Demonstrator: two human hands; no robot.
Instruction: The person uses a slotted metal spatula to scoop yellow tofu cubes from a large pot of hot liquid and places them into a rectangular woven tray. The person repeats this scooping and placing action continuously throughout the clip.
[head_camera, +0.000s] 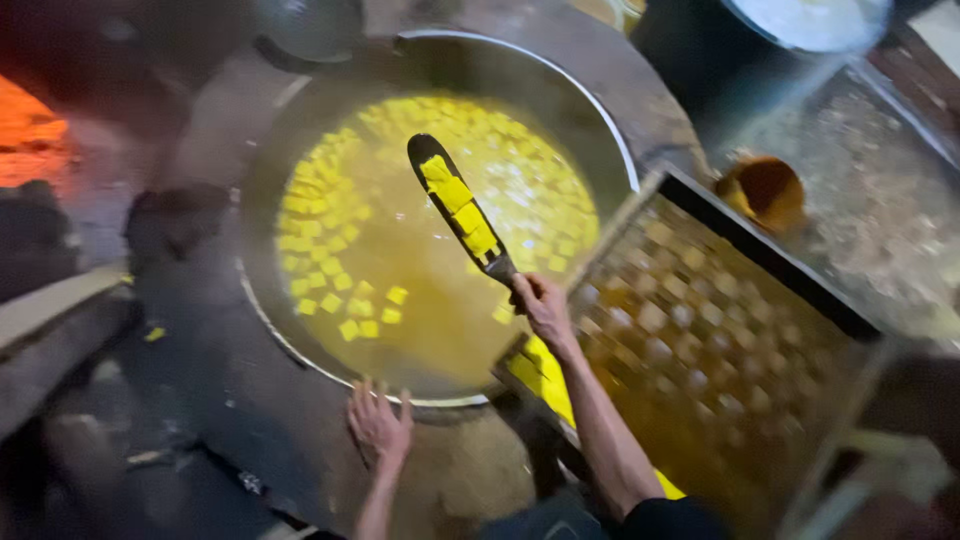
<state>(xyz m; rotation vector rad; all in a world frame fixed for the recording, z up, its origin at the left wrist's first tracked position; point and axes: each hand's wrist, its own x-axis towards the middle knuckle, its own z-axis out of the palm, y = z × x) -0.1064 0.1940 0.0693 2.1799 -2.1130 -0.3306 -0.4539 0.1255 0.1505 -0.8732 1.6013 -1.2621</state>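
Yellow cubes ride flat spatula (458, 208), long axis running lower right to upper left, blade tip at upper centre above wok (300, 110) of golden liquid. Mesh tray (760, 255) at right. Right hand (540, 305) clenched around handle; left hand (379, 422) spread flat on wok's near rim.

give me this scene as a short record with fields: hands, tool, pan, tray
right hand: right hand grips the handle of a long flat dark metal spatula
left hand: left hand rests, fingers spread, by the near rim of the pan
tool load: yellow square pieces lie along the blade, held above the liquid
pan: wide round metal pan holds yellowish liquid with many floating yellow squares
tray: rectangular dark-framed mesh tray right of the pan; view blurred
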